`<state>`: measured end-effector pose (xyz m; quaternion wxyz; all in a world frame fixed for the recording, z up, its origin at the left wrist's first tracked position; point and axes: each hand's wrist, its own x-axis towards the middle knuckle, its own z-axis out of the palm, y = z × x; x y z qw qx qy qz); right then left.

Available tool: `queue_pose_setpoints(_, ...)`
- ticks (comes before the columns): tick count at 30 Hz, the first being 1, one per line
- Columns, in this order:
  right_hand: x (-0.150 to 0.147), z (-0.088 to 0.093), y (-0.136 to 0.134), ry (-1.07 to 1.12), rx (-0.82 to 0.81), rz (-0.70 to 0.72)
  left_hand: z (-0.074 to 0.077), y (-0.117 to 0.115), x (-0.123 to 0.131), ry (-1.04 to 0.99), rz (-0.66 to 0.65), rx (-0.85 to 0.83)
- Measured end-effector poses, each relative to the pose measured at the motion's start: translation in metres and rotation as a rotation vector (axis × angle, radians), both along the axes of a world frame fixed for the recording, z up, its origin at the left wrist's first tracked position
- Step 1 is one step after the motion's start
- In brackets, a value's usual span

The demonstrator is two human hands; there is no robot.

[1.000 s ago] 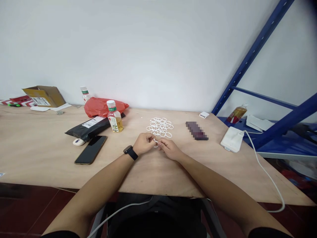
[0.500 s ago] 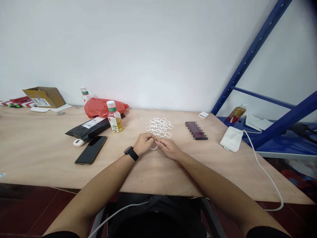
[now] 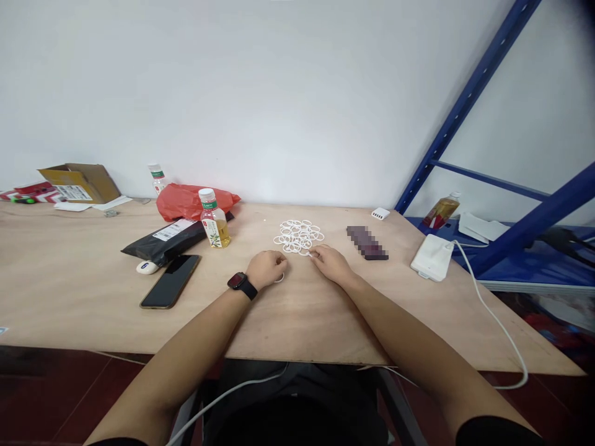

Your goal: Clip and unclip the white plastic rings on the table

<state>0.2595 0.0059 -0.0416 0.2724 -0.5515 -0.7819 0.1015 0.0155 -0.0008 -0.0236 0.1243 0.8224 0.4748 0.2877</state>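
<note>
A pile of several white rings [image 3: 298, 235] lies on the wooden table [image 3: 288, 310] ahead of me. My left hand [image 3: 266, 267], with a black watch on its wrist, rests on the table with fingers curled round a white ring [image 3: 279, 278] that peeks out beside it. My right hand [image 3: 329, 262] reaches to the near edge of the pile, its fingertips pinched on a ring there.
To the left lie a black phone [image 3: 170, 280], a black parcel [image 3: 162, 240], a tea bottle [image 3: 213, 219], a red bag [image 3: 190, 199] and a cardboard box [image 3: 79, 181]. To the right are a dark box [image 3: 367, 242], a white charger [image 3: 432, 257] with cable, and blue shelving [image 3: 520, 235].
My hands were together, working one ring between them. They have parted: the left stays low on the table with the ring, the right has moved forward to the pile.
</note>
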Motion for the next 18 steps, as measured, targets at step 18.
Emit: queue_pose_setpoints(18,-0.042,0.016,-0.031,0.907,-0.294,0.230,0.019,-0.017,0.007,-0.266,-0.240,0.298)
